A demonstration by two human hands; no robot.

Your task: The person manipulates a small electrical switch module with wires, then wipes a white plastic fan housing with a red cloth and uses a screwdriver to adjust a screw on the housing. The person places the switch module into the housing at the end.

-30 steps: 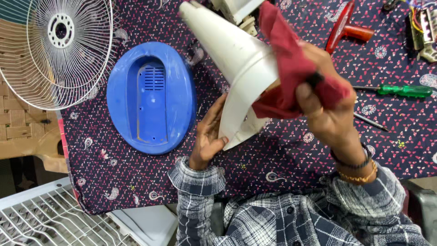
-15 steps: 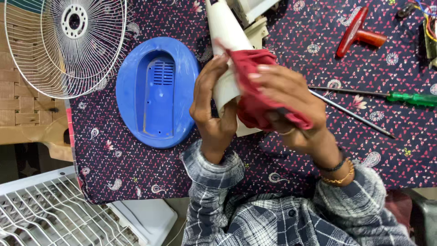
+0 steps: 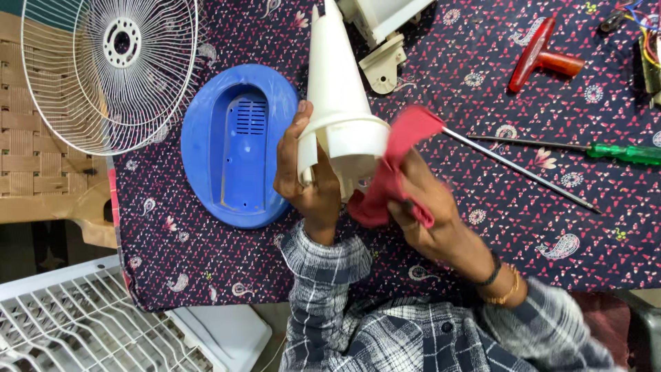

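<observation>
The left hand [image 3: 310, 182] had its grip clamped on the wide end of a cream cone-shaped housing [image 3: 337, 103], held above the patterned tabletop [image 3: 482, 227]. The right hand [image 3: 420, 207] clutched a red cloth [image 3: 392, 169] against the housing's rim, beside a blue oval cover [image 3: 237, 145].

- Left of the left hand [image 3: 310, 182], the blue cover [image 3: 237, 145] lies close, the wire guard [image 3: 110, 69] beyond it.
- Right of the right hand [image 3: 420, 207], a long rod [image 3: 516, 165] crosses the cloth [image 3: 482, 227].
- Bare cloth lies below that rod.
- Ahead, the cone [image 3: 337, 89] reaches to white parts [image 3: 382, 41].
</observation>
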